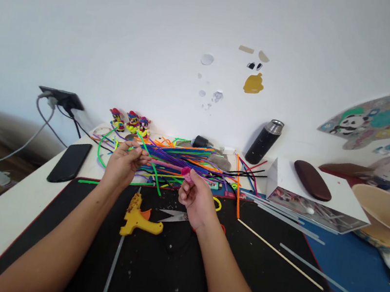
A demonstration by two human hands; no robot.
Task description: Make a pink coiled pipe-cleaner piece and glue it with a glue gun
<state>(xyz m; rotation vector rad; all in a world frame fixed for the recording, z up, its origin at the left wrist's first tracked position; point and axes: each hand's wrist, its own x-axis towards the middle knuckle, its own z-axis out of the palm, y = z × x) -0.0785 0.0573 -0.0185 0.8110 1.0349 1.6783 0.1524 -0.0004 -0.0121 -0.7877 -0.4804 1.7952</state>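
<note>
My right hand [199, 201] is closed around a small pink coil [186, 172], which looks like wound pipe cleaner. From the coil a pink pipe cleaner strand [166, 165] runs left to the fingertips of my left hand [124, 162], which are pinched together on its end. Both hands are raised above the near side of a heap of coloured pipe cleaners [178, 156]. Below them on the black mat [152, 277] lie a yellow hot glue gun [138, 223] with a glue stick [112, 271] in its rear, and scissors [174, 217], partly hidden by my right hand.
A phone [69, 162] lies at the left. Small figures [132, 122] and a black thermos [264, 142] stand by the wall. To the right are a white box [338, 200] bearing a glasses case [312, 180], clear glue sticks [290, 220], a wooden stick [279, 253] and a bowl [385, 208].
</note>
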